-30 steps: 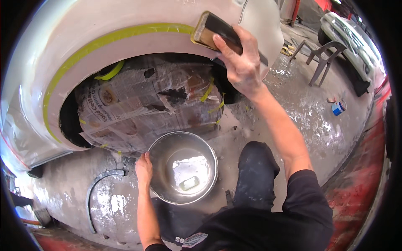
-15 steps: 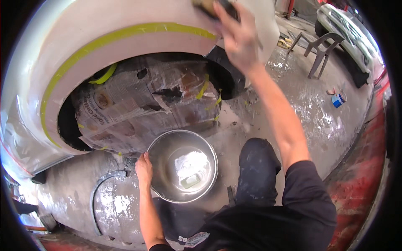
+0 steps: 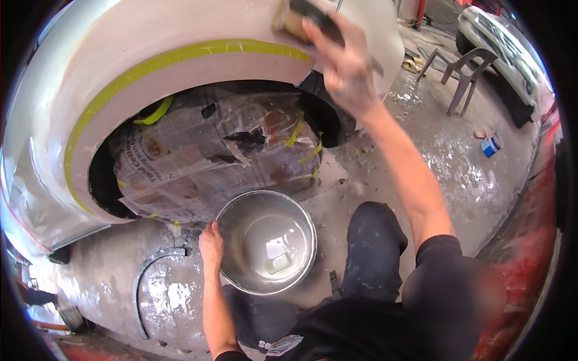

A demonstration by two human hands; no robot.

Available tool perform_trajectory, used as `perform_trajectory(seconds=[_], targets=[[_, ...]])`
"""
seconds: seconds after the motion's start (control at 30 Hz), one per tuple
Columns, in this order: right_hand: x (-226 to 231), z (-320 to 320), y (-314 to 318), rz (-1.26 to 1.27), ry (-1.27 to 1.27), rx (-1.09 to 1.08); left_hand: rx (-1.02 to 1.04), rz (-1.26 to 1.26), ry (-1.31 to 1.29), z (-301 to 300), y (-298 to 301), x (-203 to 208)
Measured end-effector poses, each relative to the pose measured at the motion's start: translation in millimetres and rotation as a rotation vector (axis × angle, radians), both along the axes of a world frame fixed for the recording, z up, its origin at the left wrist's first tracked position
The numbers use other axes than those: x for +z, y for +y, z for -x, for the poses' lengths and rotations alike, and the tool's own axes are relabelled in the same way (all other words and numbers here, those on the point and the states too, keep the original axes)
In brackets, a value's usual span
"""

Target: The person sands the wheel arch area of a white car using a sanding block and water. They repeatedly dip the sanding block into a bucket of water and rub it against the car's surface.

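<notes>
My right hand (image 3: 349, 69), a little blurred, is closed around a sanding block (image 3: 304, 23) with a dark back and a tan side. The block lies against the pale car fender (image 3: 180, 27), above the yellow-green masking tape (image 3: 174, 55) that follows the wheel arch. Low on the left, my left hand (image 3: 211, 243) grips the rim of a round metal basin (image 3: 241, 277). Shallow cloudy liquid is in the basin, and a small pale green rectangular piece (image 3: 278, 263) lies in it. Torn newspaper (image 3: 198, 153) covers the wheel inside the arch.
A curved grey strip (image 3: 139, 289) rests on the wet floor (image 3: 90, 271) at left. Off to the right are a blue can (image 3: 489, 147), a plastic chair (image 3: 466, 72) and another car (image 3: 503, 57). My bent knee (image 3: 376, 231) is beside the basin.
The whole view has shifted slightly, so the scene sits a bit lower and further right. My right hand and the block appear slightly lower on the fender. My left hand keeps its hold.
</notes>
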State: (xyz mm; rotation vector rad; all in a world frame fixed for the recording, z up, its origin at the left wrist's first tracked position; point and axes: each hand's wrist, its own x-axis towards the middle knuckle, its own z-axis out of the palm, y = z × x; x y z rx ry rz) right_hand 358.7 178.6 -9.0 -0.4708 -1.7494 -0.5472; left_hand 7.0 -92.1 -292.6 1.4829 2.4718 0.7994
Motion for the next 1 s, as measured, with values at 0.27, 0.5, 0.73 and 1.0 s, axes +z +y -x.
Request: perform_trajectory(seconds=[0.27,0.5,0.73,1.0], targets=[[-5,16,-19,-0.064,-0.030,0.045,0.002,0.011,0.032,1,-1,-2],[-7,33,-29,-0.130,-0.037,0.074,-0.003,0.044,0.003,-3,-2,3],[50,55,-11,-0.073,-0.047,0.026,0.011,0.048,0.010,-4,0,7],[59,60,-18,-0.120,-0.037,0.053,0.020,0.047,-0.010,-4,-3,6]])
